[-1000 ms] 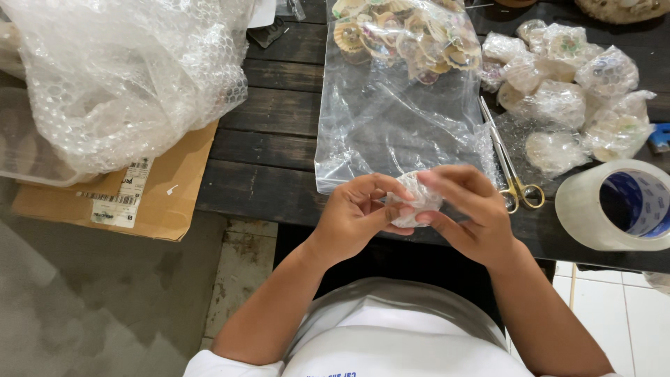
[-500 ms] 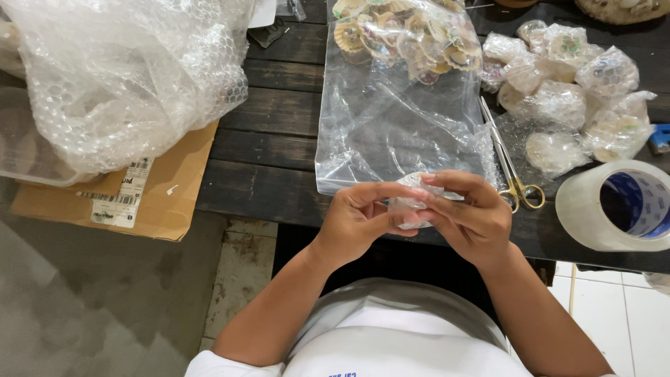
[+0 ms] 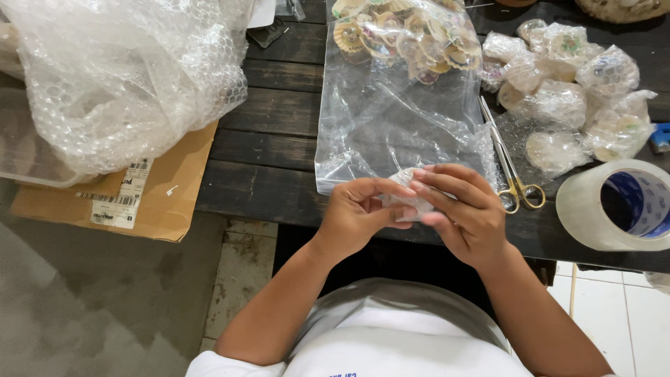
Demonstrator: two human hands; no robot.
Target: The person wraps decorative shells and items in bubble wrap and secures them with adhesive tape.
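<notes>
Bubble-wrapped small white bundle point(image 3: 408, 199) now pinched tighter between left hand point(image 3: 356, 216) and right hand point(image 3: 464, 209); right fingers have folded over it, wrap closing.

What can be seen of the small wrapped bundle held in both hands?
The small bundle is a palm-sized lump wrapped in clear bubble wrap, whitish and crinkled; its contents cannot be made out. The left hand pinches it from one side, the right hand covers it from the other. It is held above the near edge of the dark wooden table.
</notes>
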